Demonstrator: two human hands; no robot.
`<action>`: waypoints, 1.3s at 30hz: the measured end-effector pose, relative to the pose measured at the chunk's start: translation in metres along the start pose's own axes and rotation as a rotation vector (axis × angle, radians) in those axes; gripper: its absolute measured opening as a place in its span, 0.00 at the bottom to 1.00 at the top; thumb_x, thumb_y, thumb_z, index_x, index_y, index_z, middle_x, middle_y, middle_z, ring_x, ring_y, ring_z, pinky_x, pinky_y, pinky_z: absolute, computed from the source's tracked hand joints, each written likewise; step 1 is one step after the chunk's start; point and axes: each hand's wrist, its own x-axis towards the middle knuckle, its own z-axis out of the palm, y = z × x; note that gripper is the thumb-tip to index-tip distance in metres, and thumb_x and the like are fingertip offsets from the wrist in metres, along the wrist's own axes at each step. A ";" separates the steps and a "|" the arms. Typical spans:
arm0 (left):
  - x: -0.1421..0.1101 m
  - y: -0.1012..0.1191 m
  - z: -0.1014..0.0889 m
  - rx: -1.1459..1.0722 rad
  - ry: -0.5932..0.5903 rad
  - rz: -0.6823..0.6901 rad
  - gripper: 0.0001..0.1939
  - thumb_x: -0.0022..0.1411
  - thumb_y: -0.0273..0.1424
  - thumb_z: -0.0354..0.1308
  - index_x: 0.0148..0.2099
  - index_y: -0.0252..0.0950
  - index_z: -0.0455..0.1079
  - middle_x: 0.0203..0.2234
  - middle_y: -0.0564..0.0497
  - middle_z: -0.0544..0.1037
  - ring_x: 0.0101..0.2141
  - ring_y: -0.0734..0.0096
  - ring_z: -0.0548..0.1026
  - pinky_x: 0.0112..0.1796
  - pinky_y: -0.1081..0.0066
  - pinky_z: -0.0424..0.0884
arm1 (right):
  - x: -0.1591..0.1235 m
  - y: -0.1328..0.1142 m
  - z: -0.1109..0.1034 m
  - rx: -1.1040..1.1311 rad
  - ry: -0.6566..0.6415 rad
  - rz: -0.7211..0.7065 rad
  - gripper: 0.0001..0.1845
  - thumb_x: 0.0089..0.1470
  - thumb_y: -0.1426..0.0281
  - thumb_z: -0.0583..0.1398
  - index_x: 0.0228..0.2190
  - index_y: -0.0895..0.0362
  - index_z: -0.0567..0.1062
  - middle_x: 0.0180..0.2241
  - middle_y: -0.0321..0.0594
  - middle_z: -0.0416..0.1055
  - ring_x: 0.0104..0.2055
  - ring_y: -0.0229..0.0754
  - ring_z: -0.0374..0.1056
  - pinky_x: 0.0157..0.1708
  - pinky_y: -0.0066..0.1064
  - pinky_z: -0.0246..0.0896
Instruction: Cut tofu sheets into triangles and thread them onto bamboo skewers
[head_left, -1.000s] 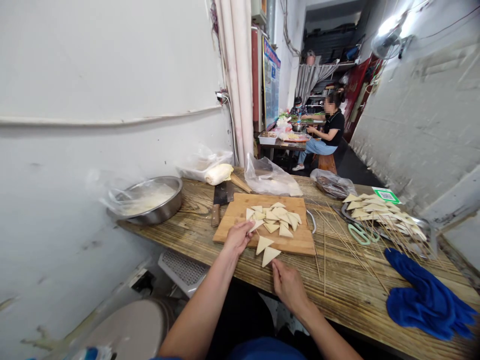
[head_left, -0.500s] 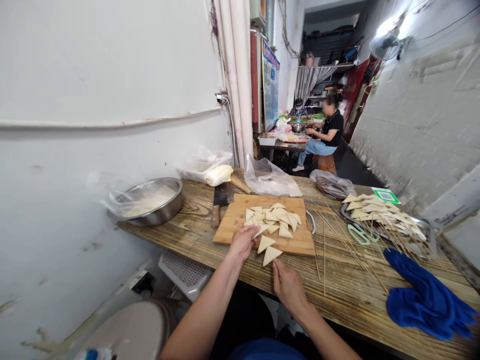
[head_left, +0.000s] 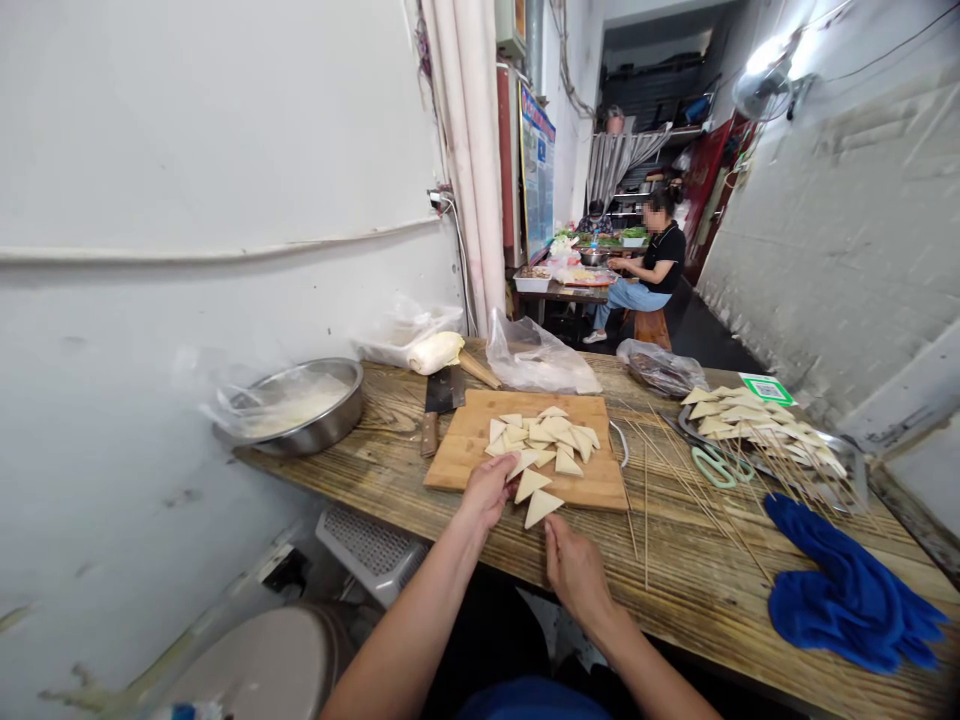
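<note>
My left hand (head_left: 489, 489) pinches a pale tofu triangle (head_left: 523, 463) over the front edge of the wooden cutting board (head_left: 450, 463). Two more triangles, a middle one (head_left: 532, 485) and a nearer one (head_left: 542, 508), line up between my hands as if strung on one stick. My right hand (head_left: 577, 565) is closed at the near end of this row, its fingertips by the lowest triangle. The skewer itself is mostly hidden behind the triangles and fingers. A loose pile of tofu triangles (head_left: 551, 432) lies on the board beyond my hands.
Left of the board lie a cleaver (head_left: 430, 432) and a steel bowl (head_left: 352, 405). Loose bamboo skewers (head_left: 646, 530), green-handled scissors (head_left: 712, 467), a blue cloth (head_left: 847, 590) and a tray of skewered triangles (head_left: 750, 415) are on the right. Two people sit at a table behind.
The triangle in my left hand has shifted slightly toward the other two. My right hand stays almost still. The view has moved a little.
</note>
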 end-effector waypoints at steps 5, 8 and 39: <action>-0.005 -0.002 -0.003 -0.029 -0.121 -0.005 0.14 0.48 0.33 0.64 0.36 0.29 0.72 0.28 0.45 0.77 0.26 0.74 0.74 0.28 0.76 0.69 | 0.000 -0.001 -0.002 0.058 0.043 0.013 0.21 0.61 0.70 0.41 0.35 0.61 0.71 0.21 0.41 0.73 0.19 0.38 0.68 0.20 0.25 0.52; -0.011 -0.003 0.000 0.007 -0.177 0.002 0.16 0.44 0.31 0.66 0.36 0.28 0.73 0.28 0.45 0.78 0.28 0.74 0.74 0.31 0.76 0.69 | 0.000 -0.001 -0.003 0.077 0.063 0.016 0.20 0.61 0.70 0.41 0.35 0.61 0.71 0.21 0.40 0.73 0.19 0.38 0.68 0.20 0.25 0.52; -0.029 -0.031 0.018 -0.075 -0.137 -0.162 0.10 0.45 0.28 0.66 0.31 0.29 0.72 0.24 0.47 0.76 0.22 0.76 0.72 0.25 0.77 0.69 | -0.005 0.000 -0.008 0.221 0.129 0.001 0.20 0.61 0.69 0.42 0.34 0.62 0.72 0.20 0.42 0.71 0.18 0.36 0.67 0.19 0.23 0.56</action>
